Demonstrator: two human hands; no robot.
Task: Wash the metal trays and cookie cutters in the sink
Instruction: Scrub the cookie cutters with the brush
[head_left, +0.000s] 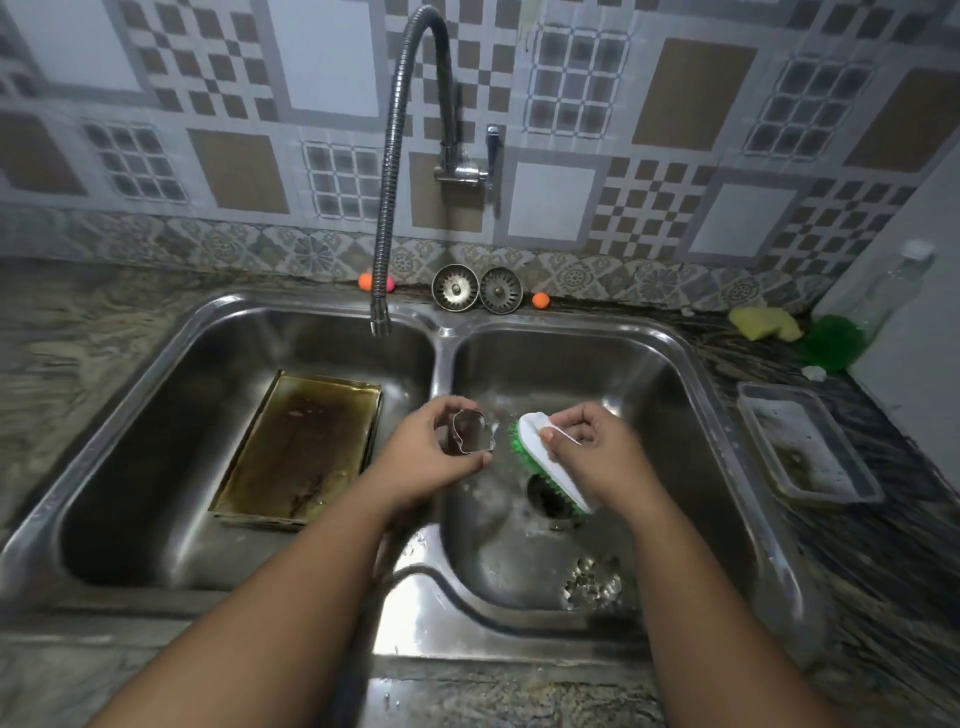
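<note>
Over the right basin of the double stainless-steel sink (441, 332), holding up a small silvery metal cookie cutter (465, 436) in the left hand (426, 462), pinched between the thumb and the curled fingers. Gripping with the right hand (597, 447) a scrubbing brush with white plastic back and green bristles (550, 467), fingers curled over the back, just beside the cutter; cannot tell through the blur whether touching it or a little apart. Judging from this, in the middle of the cutter step, cleaning one piece at a time. Lower in the same basin, near the front wall, a loose heap of more small metal cookie cutters (592, 582) on the wet bottom; cannot separate washed ones from unwashed ones, so probably several more to scrub. Across the divider, flat on the bottom of the left basin, a rectangular metal tray with brown burnt stains (301, 447), looking not clean and most likely not yet scrubbed; only this one tray in sight. No water visible from the flexible metal tap (387, 208) above the left basin, so probably rinsing also remaining. Overall perhaps less than half done: cutters under way, tray and final rinse ahead
</note>
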